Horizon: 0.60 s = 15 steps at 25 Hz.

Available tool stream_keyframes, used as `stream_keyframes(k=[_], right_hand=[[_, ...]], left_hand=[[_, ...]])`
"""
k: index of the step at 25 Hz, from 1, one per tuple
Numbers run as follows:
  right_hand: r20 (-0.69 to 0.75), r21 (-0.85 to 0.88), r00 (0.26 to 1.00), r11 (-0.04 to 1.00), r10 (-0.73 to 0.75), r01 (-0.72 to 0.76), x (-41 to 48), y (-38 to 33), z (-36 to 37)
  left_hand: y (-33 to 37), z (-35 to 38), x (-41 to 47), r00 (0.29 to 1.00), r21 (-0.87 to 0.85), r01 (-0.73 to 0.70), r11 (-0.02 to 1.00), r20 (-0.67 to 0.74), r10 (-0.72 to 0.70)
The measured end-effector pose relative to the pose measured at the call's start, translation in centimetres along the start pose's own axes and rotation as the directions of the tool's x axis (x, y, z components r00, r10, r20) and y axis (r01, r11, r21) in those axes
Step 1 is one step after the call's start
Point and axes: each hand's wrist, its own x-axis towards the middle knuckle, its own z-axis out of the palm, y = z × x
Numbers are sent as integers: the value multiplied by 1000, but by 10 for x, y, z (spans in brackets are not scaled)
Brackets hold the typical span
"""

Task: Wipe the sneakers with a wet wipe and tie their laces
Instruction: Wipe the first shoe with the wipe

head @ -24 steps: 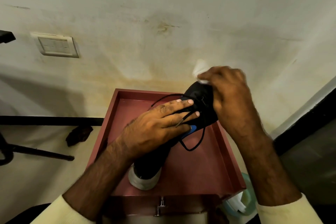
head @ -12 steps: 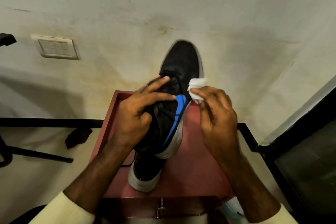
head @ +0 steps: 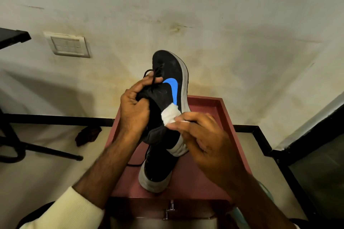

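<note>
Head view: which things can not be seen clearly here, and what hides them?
- Second sneaker: front part hidden behind the held sneaker.
- Held sneaker's tongue and laces: mostly covered by the left hand.
- Wet wipe: partly inside the right hand.
- Teal object: hidden by the right forearm, cannot be identified.

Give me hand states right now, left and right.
Left hand: closed around the raised sneaker at its laces.
Right hand: closed, pinching the wet wipe against the sneaker's side.
</note>
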Motion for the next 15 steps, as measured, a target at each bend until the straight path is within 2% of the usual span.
stream_keyframes(k=[3, 5, 7, 9, 11, 13, 15], right_hand=[[-162, -29, 975, 987, 154, -161, 6, 8, 5], [-225, 8, 948, 973, 225, -229, 9, 15, -1], [-231, 51, 918, 946, 323, -320, 8, 23, -11], [-193, 50, 877, 897, 441, -440, 3, 35, -23], [-106, -12, 820, 824, 563, -567, -5, 50, -31], [-28, -106, 759, 753, 650, -649, -17, 64, -37], [-3, -179, 721, 709, 693, -682, -27, 72, -42]], left_hand=[[-2, 12, -8, 997, 75, -60, 995, 45, 56], [-3, 25, -21, 996, 102, -45, 994, 88, 36], [-7, 40, -36, 981, 134, -39, 990, 191, 13], [-14, 55, -49, 943, 239, -102, 966, 332, 18], [-26, 68, -58, 903, 381, -194, 904, 429, 14], [-43, 79, -66, 827, 499, -326, 803, 563, -14], [-58, 87, -75, 709, 593, -518, 617, 701, -78]])
